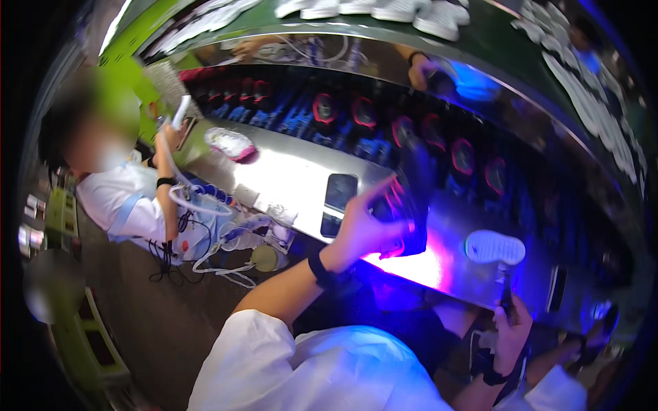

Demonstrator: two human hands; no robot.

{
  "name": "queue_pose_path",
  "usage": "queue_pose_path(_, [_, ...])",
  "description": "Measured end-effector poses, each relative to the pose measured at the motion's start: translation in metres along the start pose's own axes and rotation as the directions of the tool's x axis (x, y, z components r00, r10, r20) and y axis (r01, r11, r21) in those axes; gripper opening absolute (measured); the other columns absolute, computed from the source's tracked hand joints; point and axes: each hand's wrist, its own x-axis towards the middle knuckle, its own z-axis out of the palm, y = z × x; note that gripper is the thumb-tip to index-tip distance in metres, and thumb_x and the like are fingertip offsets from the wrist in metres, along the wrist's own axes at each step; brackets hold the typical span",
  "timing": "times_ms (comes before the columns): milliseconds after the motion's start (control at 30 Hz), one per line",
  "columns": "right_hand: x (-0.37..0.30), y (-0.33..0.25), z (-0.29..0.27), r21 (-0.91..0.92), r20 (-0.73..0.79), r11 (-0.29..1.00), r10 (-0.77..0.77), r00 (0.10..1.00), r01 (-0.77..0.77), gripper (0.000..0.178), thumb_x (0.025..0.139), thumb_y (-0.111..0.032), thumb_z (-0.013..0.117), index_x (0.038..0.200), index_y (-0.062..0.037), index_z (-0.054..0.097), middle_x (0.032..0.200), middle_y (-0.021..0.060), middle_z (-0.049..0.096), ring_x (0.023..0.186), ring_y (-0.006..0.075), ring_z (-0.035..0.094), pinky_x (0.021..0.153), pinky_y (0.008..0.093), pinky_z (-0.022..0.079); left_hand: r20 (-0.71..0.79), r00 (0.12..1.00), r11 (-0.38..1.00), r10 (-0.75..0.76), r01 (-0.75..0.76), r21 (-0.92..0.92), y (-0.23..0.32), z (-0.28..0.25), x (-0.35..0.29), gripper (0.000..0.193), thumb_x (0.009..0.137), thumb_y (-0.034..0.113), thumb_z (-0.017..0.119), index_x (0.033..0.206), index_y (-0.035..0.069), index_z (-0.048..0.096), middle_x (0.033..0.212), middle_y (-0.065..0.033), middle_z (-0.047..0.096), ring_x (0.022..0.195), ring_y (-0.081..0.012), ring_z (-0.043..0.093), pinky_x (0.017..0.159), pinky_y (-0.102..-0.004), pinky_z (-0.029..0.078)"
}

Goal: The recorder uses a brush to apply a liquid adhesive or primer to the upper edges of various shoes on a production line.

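Note:
My left hand (367, 229) grips a dark shoe (413, 205) with pink-red edges, raised above the metal bench (445, 205). Its thumb and fingers wrap round the shoe's near side. Lower right, my right hand (513, 322) is closed round the dark handle of a slim brush (506, 288), which points up and away from me. Just beyond the brush tip, a pale shoe sole (495, 247) lies on the bench; whether the two touch I cannot tell. Pink and blue light glows strongly under the held shoe.
Several dark shoes with red rims (462, 156) stand in a row behind the bench. White soles (439, 19) line the upper shelf. A dark two-part panel (340, 193) is set in the bench. At left, a co-worker (137, 198) handles a white hose; a white-pink shoe (231, 144) lies nearby.

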Motion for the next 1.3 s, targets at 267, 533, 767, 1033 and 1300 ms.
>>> queue_pose_path(267, [0.051,0.077,-0.006,-0.388,-0.227,0.914,0.026,0.974,-0.114,0.038,0.097,-0.006,0.063,0.134,-0.0004,0.055,0.1,0.0064,0.066,0.075,0.0104,0.055,0.066,0.0254,0.046,-0.617,0.785,0.798,-0.059,0.408,0.443,-0.034,-0.216,0.188,0.068,0.069,0.044,0.084,0.115,-0.003,0.069,0.109,-0.0224,0.074,0.101,-0.0332,0.073,0.09,-0.04,0.057])
queue_pose_path(533, [0.068,0.071,0.04,-0.359,-0.294,0.924,0.023,0.956,-0.132,0.045,0.105,-0.008,0.052,0.149,-0.0009,0.045,0.133,0.0125,0.058,0.112,0.0181,0.059,0.096,0.0346,0.049,-0.527,0.849,0.415,-0.036,0.492,0.765,-0.1,-0.308,0.293,0.055,0.074,0.05,0.081,0.11,0.008,0.077,0.115,-0.0204,0.073,0.107,-0.0345,0.071,0.092,-0.0455,0.058])
queue_pose_path(767, [0.057,0.087,0.04,-0.47,-0.262,0.882,-0.177,0.949,0.035,0.046,0.104,-0.006,0.05,0.148,0.0057,0.042,0.146,0.0201,0.053,0.135,0.0262,0.051,0.114,0.0392,0.038,-0.486,0.812,0.123,-0.324,0.545,0.829,-0.11,-0.215,0.354,0.044,0.099,0.041,0.056,0.137,0.021,0.063,0.133,-0.0078,0.068,0.126,-0.0266,0.063,0.099,-0.0448,0.052])
queue_pose_path(1033, [0.044,0.094,0.03,-0.213,-0.359,0.974,-0.151,0.921,0.077,0.04,0.101,-0.001,0.056,0.14,0.0045,0.05,0.113,0.012,0.07,0.094,0.0156,0.067,0.082,0.0278,0.054,-0.393,0.881,0.353,-0.265,0.467,0.811,-0.124,-0.119,0.327,0.036,0.092,0.036,0.066,0.119,0.014,0.072,0.123,-0.0124,0.072,0.115,-0.0304,0.07,0.094,-0.0443,0.057])
queue_pose_path(1300, [-0.006,0.075,0.004,0.018,-0.36,1.0,0.022,0.933,-0.017,0.044,0.097,-0.006,0.064,0.14,-0.0001,0.053,0.089,0.0041,0.069,0.063,0.0057,0.052,0.055,0.0235,0.042,-0.055,0.973,0.907,-0.223,0.186,-0.376,-0.036,-0.063,0.136,0.048,0.087,0.024,0.079,0.124,0.001,0.06,0.104,-0.01,0.072,0.088,-0.0213,0.072,0.08,-0.0342,0.059])
